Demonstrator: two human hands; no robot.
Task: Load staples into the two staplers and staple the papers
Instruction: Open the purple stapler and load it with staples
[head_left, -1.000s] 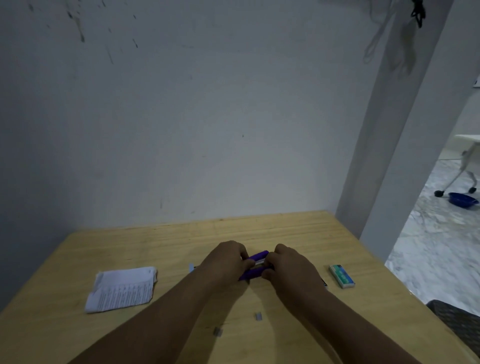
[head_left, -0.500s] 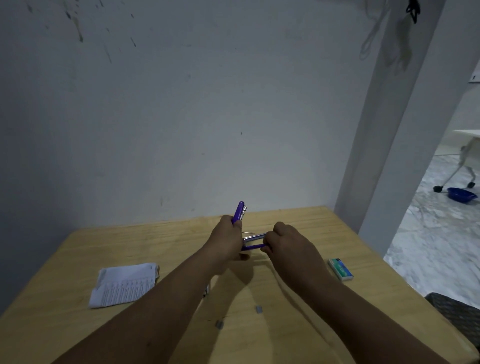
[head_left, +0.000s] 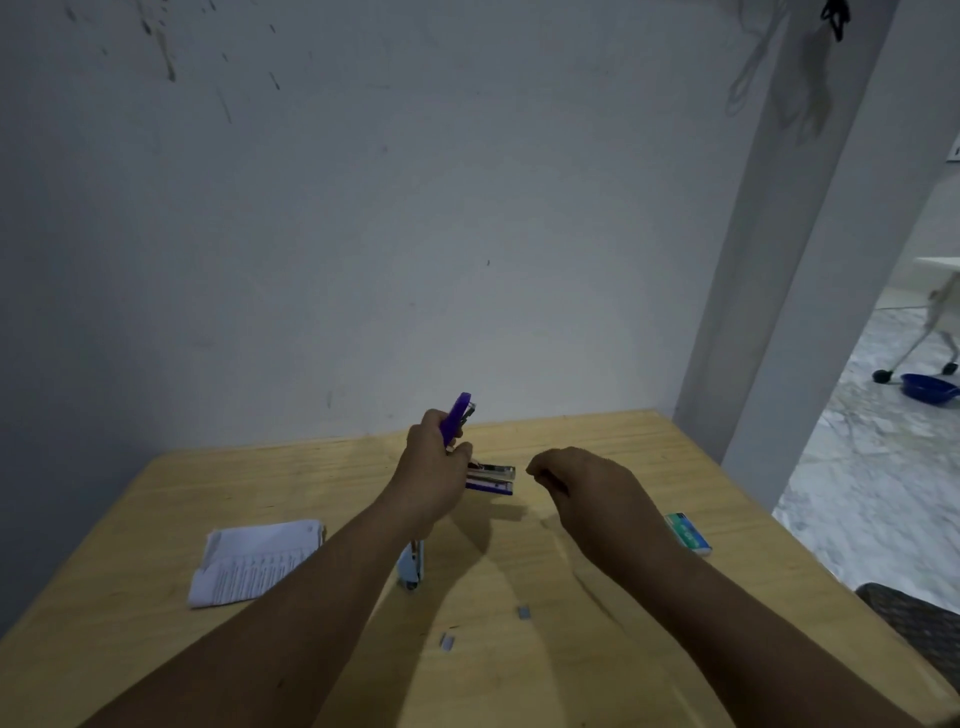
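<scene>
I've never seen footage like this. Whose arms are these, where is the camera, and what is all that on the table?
There is no machine here: these are a person's two bare arms, filmed by a wide-angle camera worn on the head, looking forward and down. That is why the arms enter from the bottom of the picture.

The left hand holds a purple stapler that is swung open, its lid pointing up and its metal staple channel lying exposed. The right hand hovers just beside it with fingers curled; whether it pinches anything is too small to tell.

On the wooden table lie a folded bundle of printed papers, a second, light blue stapler partly hidden by the left forearm, a small green-and-white box, probably staples, and two little staple strips.
</scene>
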